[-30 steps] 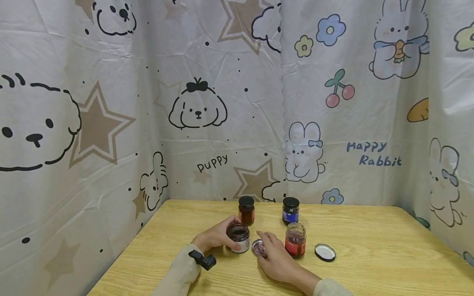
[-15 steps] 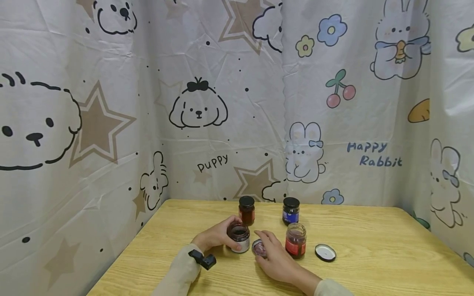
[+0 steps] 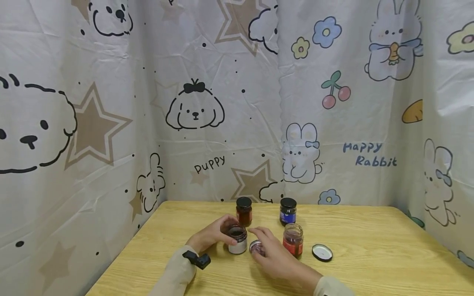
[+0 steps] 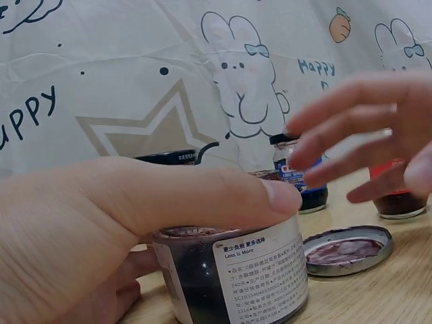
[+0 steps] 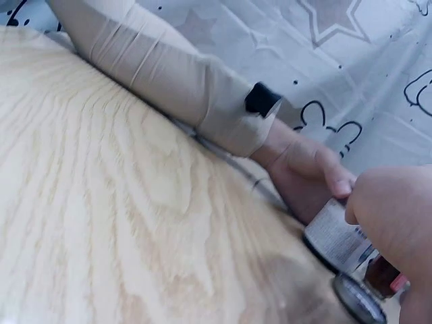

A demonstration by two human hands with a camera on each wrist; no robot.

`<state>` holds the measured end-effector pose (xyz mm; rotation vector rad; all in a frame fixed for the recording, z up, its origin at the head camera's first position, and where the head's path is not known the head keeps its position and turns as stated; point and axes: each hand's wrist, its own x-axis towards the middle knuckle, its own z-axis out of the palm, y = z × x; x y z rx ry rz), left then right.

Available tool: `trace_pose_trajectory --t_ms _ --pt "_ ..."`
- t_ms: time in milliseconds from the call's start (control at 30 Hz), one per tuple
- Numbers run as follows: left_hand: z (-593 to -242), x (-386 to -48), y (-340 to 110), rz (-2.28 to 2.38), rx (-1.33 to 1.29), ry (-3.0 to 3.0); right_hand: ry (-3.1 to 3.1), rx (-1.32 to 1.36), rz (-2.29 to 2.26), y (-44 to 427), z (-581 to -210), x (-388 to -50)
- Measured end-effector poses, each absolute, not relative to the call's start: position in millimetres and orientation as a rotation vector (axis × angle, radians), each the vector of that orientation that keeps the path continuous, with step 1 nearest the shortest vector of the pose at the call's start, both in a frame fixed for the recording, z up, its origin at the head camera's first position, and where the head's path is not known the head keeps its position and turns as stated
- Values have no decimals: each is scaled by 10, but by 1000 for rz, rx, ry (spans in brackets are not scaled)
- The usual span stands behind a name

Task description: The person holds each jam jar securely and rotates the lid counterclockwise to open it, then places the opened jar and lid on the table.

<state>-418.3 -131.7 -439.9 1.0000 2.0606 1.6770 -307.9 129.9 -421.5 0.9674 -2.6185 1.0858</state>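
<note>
A squat glass jar (image 3: 238,246) with a white label and dark contents stands lidless on the table. My left hand (image 3: 210,236) holds it from the left; in the left wrist view the thumb lies across the jar near its rim, and the other fingers are mostly hidden behind. Just right of this jar a lid (image 4: 347,251) lies inside up, smeared with purple jam. My right hand (image 3: 273,255) hovers over that lid with spread fingers, touching nothing in the left wrist view. Beside it stands an uncovered jar (image 3: 293,246) with a red label.
Behind are a black-capped jar (image 3: 244,211) with reddish contents and a black-capped jar (image 3: 288,211) with a blue label. Another lid (image 3: 322,252), white inside, lies at the right on the wooden table (image 3: 370,246). A printed curtain (image 3: 222,102) surrounds the table.
My right hand's fingers have lifted off the smeared lid and moved slightly toward the white-labelled jar. My left thumb has shifted up on that jar. The head view has turned slightly.
</note>
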Motion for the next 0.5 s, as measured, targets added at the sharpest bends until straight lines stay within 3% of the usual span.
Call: trace_pose_trajectory --t_ms 333,500 --pt "-4285 -4151 -1447 1801 989 2088 -2380 1098 1026 1512 -3769 -3081" --pt "-4175 -4177 -1426 1883 1005 2160 -2235 1031 1036 1740 -3544 -3117"
